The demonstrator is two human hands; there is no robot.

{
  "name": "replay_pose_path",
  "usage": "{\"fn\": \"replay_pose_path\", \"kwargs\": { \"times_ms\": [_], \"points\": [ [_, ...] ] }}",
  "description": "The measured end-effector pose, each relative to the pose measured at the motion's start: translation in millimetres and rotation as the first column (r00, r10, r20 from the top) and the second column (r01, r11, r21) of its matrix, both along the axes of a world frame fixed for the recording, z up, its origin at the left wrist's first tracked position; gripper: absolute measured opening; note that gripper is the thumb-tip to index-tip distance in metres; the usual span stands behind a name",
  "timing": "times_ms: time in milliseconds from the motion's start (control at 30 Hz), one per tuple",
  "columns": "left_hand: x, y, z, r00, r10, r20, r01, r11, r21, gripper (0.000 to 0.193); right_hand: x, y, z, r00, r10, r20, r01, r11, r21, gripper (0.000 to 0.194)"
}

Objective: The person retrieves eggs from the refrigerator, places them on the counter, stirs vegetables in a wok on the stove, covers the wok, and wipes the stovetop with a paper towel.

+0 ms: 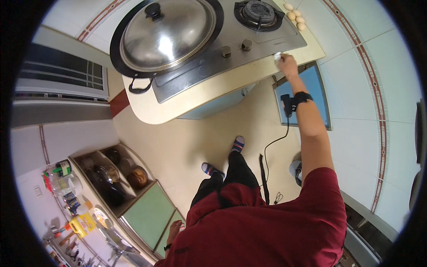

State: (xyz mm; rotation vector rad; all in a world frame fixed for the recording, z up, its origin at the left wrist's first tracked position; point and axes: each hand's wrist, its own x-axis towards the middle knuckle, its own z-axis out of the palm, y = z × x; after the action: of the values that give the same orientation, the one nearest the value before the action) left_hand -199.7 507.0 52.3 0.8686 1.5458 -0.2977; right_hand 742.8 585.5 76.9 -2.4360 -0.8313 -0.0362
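My right hand (287, 65) reaches out to the front edge of the pale countertop (213, 83). Its fingers pinch a small white thing (278, 56), perhaps a cloth or tissue, against the counter beside the gas stove (213, 61). Two control knobs (246, 44) stand on the steel stove top to the left of that hand. A black wok (115, 50) under a domed metal lid (168, 36) covers the left burner. Down at my left side, my left hand (174, 230) hangs near the green cabinet (150, 213); its fingers are partly hidden, and whether it holds anything is unclear.
Several eggs (296, 15) lie right of the bare burner (259, 13). Below the counter, a blue cabinet door (312, 95) stands ajar. A cable (267, 150) hangs from the device on my right forearm. Bottles and a yellow jug (82, 225) stand on the left counter.
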Motion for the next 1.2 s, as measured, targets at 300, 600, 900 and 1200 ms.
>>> {"fn": "replay_pose_path", "kwargs": {
  "times_ms": [300, 600, 900, 1200],
  "points": [
    [-35.3, -25.8, -5.3, 0.959, 0.279, 0.042, -0.281, 0.958, 0.059, 0.041, -140.5, 76.0, -4.2, 0.99, -0.028, -0.137, 0.023, 0.999, -0.038, 0.03],
    [-95.9, -69.5, -3.2, 0.921, 0.388, -0.032, -0.386, 0.921, 0.042, 0.047, -241.5, 129.0, -16.7, 0.979, 0.176, -0.101, -0.178, 0.984, -0.006, 0.03],
    [-87.5, -97.1, -27.5, 0.903, 0.43, 0.006, -0.43, 0.903, -0.018, 0.047, -322.6, 171.1, -21.6, 0.972, 0.226, 0.061, -0.229, 0.973, 0.029, 0.03],
    [-38.0, -119.1, -16.7, 0.86, 0.509, -0.028, -0.502, 0.856, 0.122, 0.049, -293.1, 145.8, 12.5, 0.241, 0.525, -0.816, 0.023, 0.838, 0.545, 0.023]
  ]
}}
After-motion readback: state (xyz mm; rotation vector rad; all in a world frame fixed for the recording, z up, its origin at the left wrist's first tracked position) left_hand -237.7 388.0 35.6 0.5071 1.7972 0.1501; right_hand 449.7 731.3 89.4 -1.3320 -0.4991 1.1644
